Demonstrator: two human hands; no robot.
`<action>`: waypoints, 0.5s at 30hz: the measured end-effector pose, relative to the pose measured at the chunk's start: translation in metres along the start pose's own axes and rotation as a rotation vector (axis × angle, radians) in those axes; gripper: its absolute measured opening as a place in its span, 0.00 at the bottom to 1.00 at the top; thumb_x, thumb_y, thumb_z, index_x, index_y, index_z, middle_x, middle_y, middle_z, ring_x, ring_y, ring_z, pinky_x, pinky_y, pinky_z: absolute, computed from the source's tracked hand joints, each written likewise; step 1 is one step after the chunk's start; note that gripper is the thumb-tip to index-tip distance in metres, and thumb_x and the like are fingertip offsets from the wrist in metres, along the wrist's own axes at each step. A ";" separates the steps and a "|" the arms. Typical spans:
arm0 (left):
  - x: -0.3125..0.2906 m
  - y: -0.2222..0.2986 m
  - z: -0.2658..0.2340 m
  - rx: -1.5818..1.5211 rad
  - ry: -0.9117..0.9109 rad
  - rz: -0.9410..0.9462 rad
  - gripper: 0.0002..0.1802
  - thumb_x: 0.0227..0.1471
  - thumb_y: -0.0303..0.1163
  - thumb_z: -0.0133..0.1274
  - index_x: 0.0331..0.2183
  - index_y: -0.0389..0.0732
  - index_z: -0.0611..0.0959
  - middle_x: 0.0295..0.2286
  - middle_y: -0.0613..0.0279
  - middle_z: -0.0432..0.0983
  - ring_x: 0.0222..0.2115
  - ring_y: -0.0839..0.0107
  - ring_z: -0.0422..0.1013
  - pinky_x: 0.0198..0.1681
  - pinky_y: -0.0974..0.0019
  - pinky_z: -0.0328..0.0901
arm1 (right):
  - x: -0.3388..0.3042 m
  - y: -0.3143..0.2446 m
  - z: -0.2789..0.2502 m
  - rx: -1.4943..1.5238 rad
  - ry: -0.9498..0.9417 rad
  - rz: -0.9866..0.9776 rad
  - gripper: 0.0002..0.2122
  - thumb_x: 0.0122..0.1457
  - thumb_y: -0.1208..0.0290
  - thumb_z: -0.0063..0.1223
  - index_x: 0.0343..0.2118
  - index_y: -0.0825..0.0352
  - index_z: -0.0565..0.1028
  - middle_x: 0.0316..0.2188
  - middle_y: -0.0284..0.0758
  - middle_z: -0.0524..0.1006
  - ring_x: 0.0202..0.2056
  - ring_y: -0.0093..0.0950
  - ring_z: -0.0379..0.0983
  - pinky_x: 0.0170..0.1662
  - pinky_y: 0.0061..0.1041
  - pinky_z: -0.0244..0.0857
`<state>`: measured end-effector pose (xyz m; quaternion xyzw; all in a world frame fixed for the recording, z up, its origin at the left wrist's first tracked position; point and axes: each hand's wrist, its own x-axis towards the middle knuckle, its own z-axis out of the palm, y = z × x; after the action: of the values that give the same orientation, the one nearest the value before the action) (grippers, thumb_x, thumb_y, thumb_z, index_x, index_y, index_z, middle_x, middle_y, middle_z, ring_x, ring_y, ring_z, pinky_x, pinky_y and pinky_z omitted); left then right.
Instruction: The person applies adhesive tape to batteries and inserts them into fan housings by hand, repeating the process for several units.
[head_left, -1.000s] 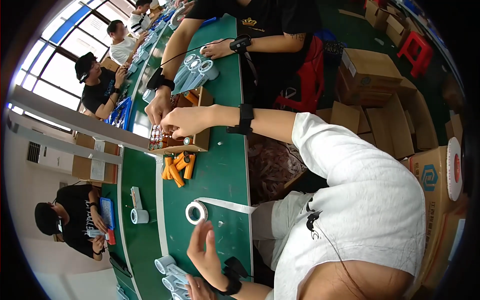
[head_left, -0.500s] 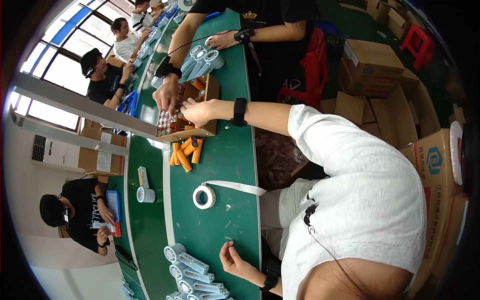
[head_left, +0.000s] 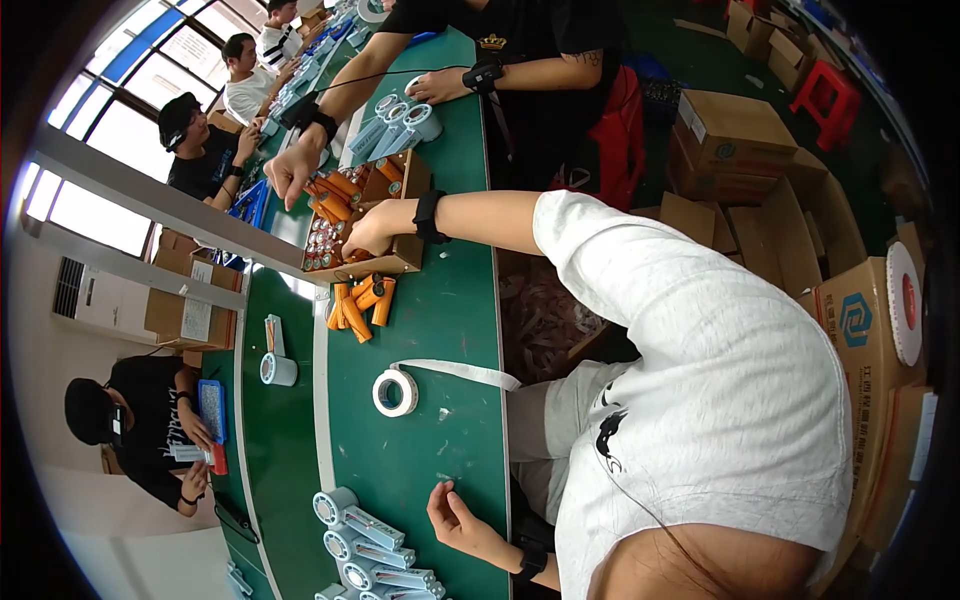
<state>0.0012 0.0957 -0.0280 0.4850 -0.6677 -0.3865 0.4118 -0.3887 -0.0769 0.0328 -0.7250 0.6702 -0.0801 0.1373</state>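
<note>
My right hand [head_left: 372, 230] reaches into a wooden box [head_left: 408, 258] of upright cylindrical battery cells [head_left: 322, 245]; its fingertips are hidden among them. Beside that hand, several orange-wrapped battery packs [head_left: 335, 195] lie in the box. More orange packs [head_left: 362, 303] are piled on the green table just outside it. Low in the view, my left hand [head_left: 462, 520] hovers over or rests on the table edge, fingers loosely bent and apart, holding nothing. Between my hands lies a roll of white tape [head_left: 395, 392] with a strip pulled out toward my lap.
Light-blue fan-like housings [head_left: 365, 545] are heaped near my left hand; others [head_left: 405, 125] stand beyond the box. A single housing [head_left: 278, 368] lies across the pale divider. A co-worker's hand [head_left: 293, 172] is above the box's far side. Cardboard boxes [head_left: 740, 130] and a red stool [head_left: 832, 105] are on the floor.
The co-worker's hand has lifted out of the box and moved up and left, exposing orange packs inside. My right hand stays in the box; my left hand is about where it was.
</note>
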 end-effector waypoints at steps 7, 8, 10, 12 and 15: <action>0.002 -0.009 0.000 0.011 0.012 0.026 0.10 0.50 0.23 0.44 0.35 0.30 0.76 0.30 0.55 0.74 0.30 0.70 0.70 0.35 0.72 0.64 | 0.040 0.009 0.015 -0.137 0.074 0.113 0.15 0.40 0.79 0.46 0.36 0.68 0.73 0.31 0.45 0.75 0.32 0.39 0.72 0.32 0.38 0.66; 0.002 -0.011 -0.001 0.013 0.009 0.018 0.10 0.50 0.23 0.44 0.35 0.30 0.76 0.30 0.55 0.74 0.30 0.70 0.70 0.35 0.72 0.64 | 0.045 0.010 0.020 -0.143 0.086 0.130 0.14 0.40 0.78 0.46 0.34 0.68 0.74 0.30 0.45 0.75 0.32 0.40 0.73 0.32 0.37 0.66; 0.003 -0.013 -0.001 0.022 0.007 0.044 0.10 0.51 0.24 0.44 0.36 0.30 0.76 0.30 0.55 0.74 0.30 0.70 0.70 0.35 0.72 0.64 | 0.050 0.016 0.030 -0.156 0.110 0.165 0.11 0.41 0.77 0.47 0.30 0.70 0.76 0.28 0.47 0.75 0.31 0.42 0.73 0.32 0.37 0.66; 0.005 -0.016 -0.004 0.030 0.016 0.045 0.10 0.51 0.24 0.44 0.36 0.30 0.75 0.30 0.55 0.74 0.30 0.70 0.70 0.35 0.72 0.64 | 0.045 0.011 0.034 -0.091 0.172 0.173 0.11 0.41 0.77 0.47 0.30 0.71 0.76 0.28 0.48 0.75 0.31 0.43 0.73 0.33 0.38 0.66; 0.004 -0.014 -0.003 0.002 -0.005 0.051 0.10 0.51 0.23 0.44 0.37 0.30 0.75 0.30 0.57 0.74 0.32 0.72 0.69 0.38 0.73 0.63 | 0.036 0.012 0.028 0.023 0.306 0.195 0.12 0.41 0.76 0.47 0.30 0.72 0.75 0.29 0.49 0.75 0.31 0.45 0.73 0.34 0.39 0.66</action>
<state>0.0079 0.0884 -0.0389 0.4673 -0.6812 -0.3766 0.4193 -0.3884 -0.1109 0.0001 -0.6344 0.7493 -0.1834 0.0493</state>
